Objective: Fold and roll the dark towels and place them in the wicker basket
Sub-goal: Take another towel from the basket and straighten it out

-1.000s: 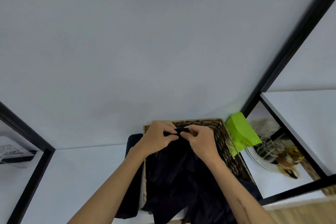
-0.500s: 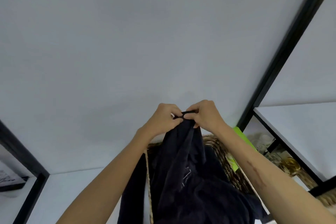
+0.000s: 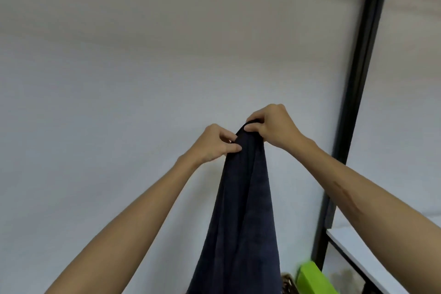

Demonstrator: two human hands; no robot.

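We log: 1 long dark navy cloth towel [image 3: 241, 217], hanging; top edge pinched by left hand [image 3: 212, 144] and right hand [image 3: 274, 126]; woven wicker basket [image 3: 287, 283] corner below.

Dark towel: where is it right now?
Head view, centre: the towel hangs in front of the wall, pinched at its top by the left hand and right hand, above the basket.

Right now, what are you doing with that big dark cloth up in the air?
A person holds a dark towel up in front of a pale wall. The left hand and right hand pinch its top edge close together, so it hangs down long and bunched. A bit of the wicker basket peeks out below.
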